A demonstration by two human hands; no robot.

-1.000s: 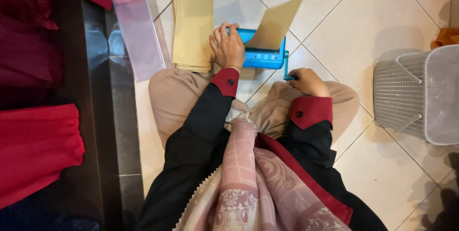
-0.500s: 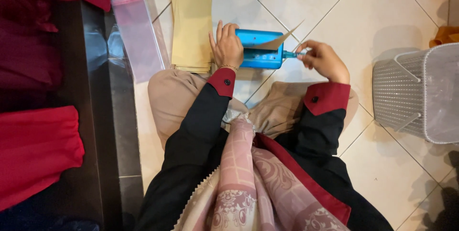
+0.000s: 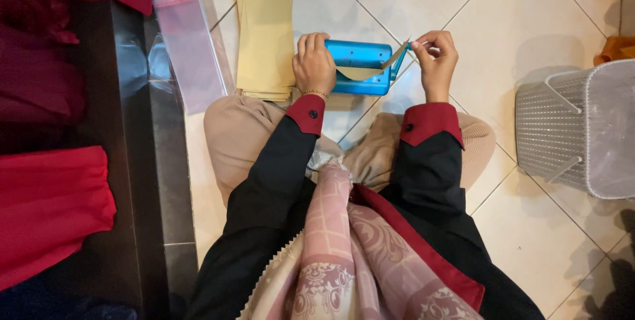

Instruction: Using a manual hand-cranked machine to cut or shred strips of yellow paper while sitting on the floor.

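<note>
A small blue hand-cranked machine (image 3: pixel 360 55) stands on the tiled floor in front of my folded knees. My left hand (image 3: pixel 313 63) presses down on its left end, fingers curled over the top. My right hand (image 3: pixel 434 56) grips the blue crank handle (image 3: pixel 405 52) on the machine's right side, raised to the top of its turn. A tan paper sheet (image 3: pixel 370 70) sticks out of the machine; only a short corner of it shows.
A stack of tan paper sheets (image 3: pixel 266 29) lies on the floor left of the machine. Clear plastic sleeves (image 3: pixel 192 45) lie further left, beside a dark metal ledge (image 3: pixel 135 161) with red cloth (image 3: pixel 49 214). A white mesh basket (image 3: pixel 579 131) stands at the right.
My right hand has swung the crank from low near my knee up and round to the top. The paper sheet has been drawn down into the machine. My left hand stayed put.
</note>
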